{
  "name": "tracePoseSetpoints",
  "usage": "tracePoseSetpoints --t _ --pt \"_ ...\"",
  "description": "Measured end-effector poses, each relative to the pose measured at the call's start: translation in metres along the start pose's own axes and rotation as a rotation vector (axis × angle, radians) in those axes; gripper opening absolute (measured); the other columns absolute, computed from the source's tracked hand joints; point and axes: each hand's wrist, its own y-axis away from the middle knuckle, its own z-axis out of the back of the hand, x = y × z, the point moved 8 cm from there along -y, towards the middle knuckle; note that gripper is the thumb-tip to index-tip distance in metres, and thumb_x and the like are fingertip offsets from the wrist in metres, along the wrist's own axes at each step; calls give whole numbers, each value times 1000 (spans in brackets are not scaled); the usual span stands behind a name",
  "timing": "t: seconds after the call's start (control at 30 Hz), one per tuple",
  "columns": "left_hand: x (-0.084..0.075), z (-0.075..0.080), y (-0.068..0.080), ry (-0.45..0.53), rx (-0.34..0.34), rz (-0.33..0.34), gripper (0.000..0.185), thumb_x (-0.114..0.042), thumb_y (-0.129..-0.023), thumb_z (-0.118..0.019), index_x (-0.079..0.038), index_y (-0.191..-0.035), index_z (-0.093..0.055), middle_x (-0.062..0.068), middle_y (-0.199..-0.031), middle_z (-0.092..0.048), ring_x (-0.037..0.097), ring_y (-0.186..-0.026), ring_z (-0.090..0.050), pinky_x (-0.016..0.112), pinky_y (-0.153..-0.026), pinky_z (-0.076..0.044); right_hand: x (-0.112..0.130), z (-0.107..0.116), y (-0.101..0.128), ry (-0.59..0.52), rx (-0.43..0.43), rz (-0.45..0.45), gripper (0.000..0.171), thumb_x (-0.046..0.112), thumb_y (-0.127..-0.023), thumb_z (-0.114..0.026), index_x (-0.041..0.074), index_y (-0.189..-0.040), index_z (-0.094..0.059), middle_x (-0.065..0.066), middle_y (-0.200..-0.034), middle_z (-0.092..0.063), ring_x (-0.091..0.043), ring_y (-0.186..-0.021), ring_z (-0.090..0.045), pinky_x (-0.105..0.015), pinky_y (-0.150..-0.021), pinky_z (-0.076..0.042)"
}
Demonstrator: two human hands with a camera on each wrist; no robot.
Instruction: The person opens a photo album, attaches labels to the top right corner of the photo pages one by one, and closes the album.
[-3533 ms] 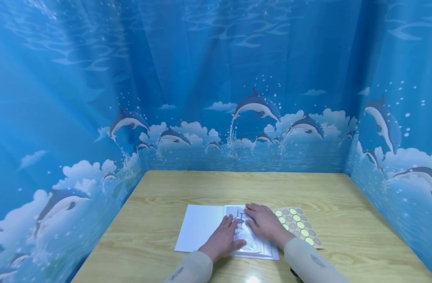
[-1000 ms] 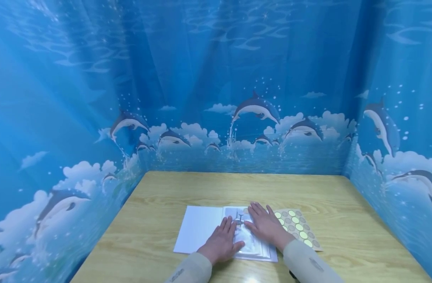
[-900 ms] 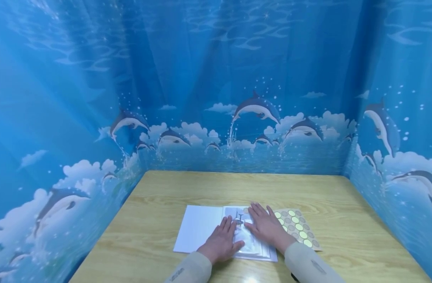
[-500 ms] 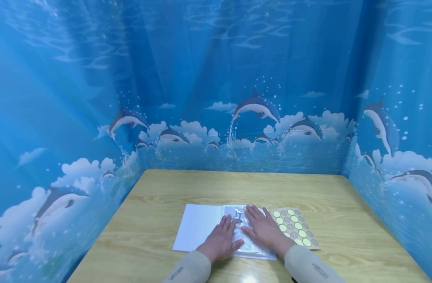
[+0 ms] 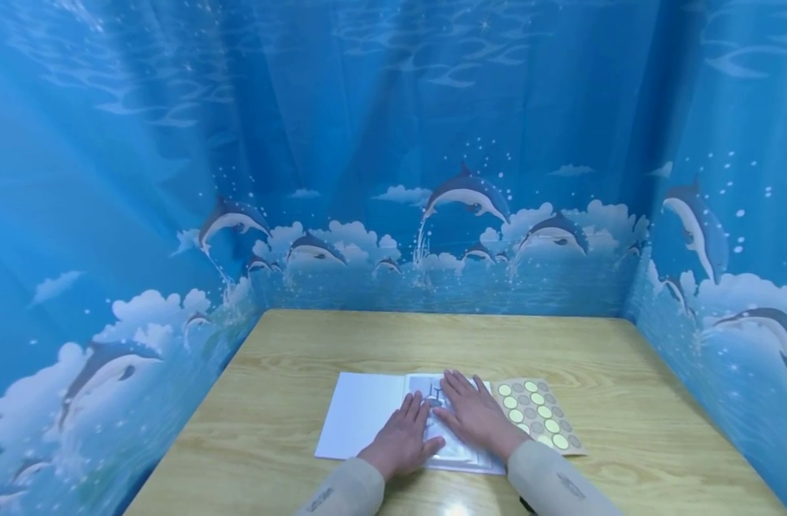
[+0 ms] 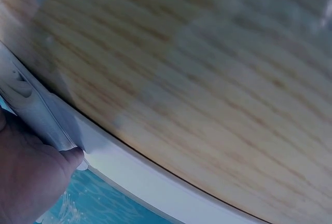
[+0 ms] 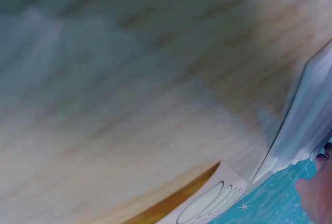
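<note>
A staged recording booth is indicated. A wooden table (image 5: 580, 351) is enclosed on three sides by blue dolphin-printed curtains (image 5: 393, 143); no household furnishings are seen.

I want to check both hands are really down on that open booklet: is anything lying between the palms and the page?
Nothing visible does. The left hand and the right hand both lie flat, fingers straight, directly on the booklet's right page. The sticker sheet lies off to the right, beside the booklet, not under either hand.
</note>
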Motion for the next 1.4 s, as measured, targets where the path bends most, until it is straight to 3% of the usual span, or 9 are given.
tracePoseSetpoints --t 0.4,0.83,1.4 --pt "-2 5 2 -22 14 17 75 -56 -102 -36 0 -153 -32 21 -160 -21 37 -147 -20 46 -117 -28 -14 8 1 -37 20 -96 70 53 -103 -40 2 -150 -40 -19 -158 -29 -35 -147 -24 -58 -119 -15" --pt "1 -2 -1 -23 -4 0 76 -56 -103 -34 2 -152 -33 23 -160 -22 38 -147 -21 47 -116 -29 -14 7 11 13 -34 -59 71 56 -101 -41 3 -149 -41 -19 -159 -28 -36 -146 -26 -60 -117 -17" --pt "0 0 1 -14 -3 5 75 -55 -103 -35 2 -152 -33 23 -160 -22 37 -147 -20 48 -116 -29 -5 7 13 28 -24 -41 68 54 -102 -40 4 -149 -42 -19 -157 -31 -36 -145 -27 -59 -118 -17"
